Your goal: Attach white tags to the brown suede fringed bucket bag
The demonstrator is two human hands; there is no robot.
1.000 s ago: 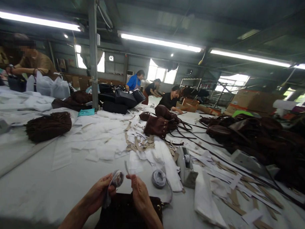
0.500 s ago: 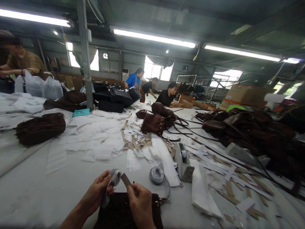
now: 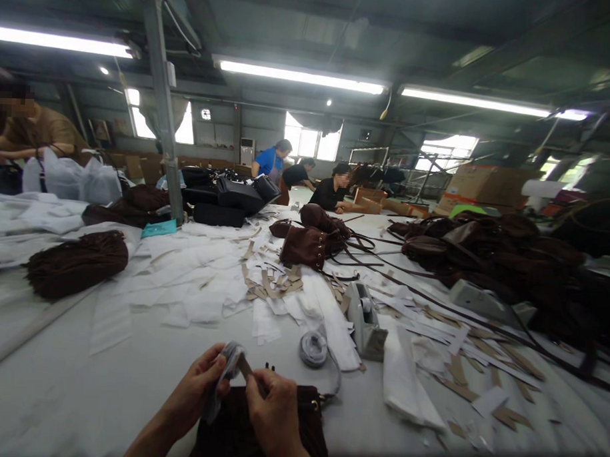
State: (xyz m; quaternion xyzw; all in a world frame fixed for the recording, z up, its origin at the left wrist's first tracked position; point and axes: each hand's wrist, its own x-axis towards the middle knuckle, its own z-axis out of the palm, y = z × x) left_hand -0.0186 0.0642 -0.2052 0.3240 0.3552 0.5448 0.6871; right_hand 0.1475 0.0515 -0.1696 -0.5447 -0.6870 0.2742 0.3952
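Note:
A dark brown suede bag (image 3: pixel 305 425) lies on the table edge right in front of me. My left hand (image 3: pixel 197 386) is closed on a small grey roll of tape (image 3: pixel 232 359) held just above the bag. My right hand (image 3: pixel 271 412) pinches a short brown strip (image 3: pixel 245 366) at the roll, its fingers pressed together over the bag's top. A second grey tape roll (image 3: pixel 313 349) lies on the table a little beyond the bag.
A grey tape dispenser (image 3: pixel 364 320) stands beside white paper sheets (image 3: pixel 193 278) and brown cardboard scraps (image 3: pixel 273 284). Brown bags (image 3: pixel 304 245) with long straps pile at the middle and right (image 3: pixel 508 262). A fringed brown bag (image 3: pixel 76 264) lies left. Other people work at the far end.
My right hand has drawn in toward the roll in my left hand, and the brown strip now sits between both hands. The view has dipped and shifted slightly.

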